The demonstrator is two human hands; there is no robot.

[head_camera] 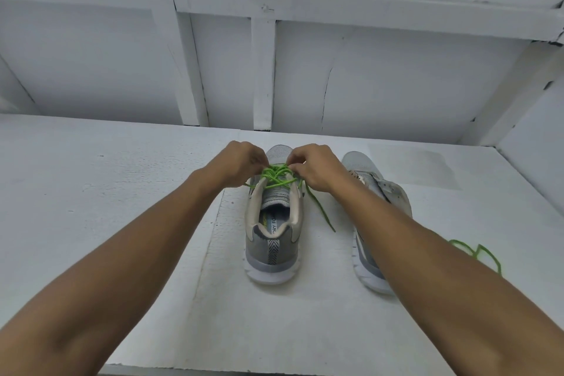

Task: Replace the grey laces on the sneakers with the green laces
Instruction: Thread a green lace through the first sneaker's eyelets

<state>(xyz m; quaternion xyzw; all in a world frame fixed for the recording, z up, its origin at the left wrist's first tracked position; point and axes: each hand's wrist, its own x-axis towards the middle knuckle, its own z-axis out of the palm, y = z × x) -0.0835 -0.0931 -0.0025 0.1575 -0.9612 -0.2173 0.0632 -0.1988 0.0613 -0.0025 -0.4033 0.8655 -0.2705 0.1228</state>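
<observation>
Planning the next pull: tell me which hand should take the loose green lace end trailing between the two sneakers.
Right, probably. Both hands pinch the green lace, but the right hand sits by its loose end; the left hand is across the sneaker.

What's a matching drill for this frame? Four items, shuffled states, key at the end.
Items
1. grey mesh sneaker on the left
2. grey mesh sneaker on the right
3. loose bright green lace
4. left hand

States
A. lies on the white table, far right
B. shows no lace in its eyelets
C. pinches the threaded green lace
D. laced in green across its tongue

Pairs: 1-D, 2-B, 3-A, 4-C
</observation>
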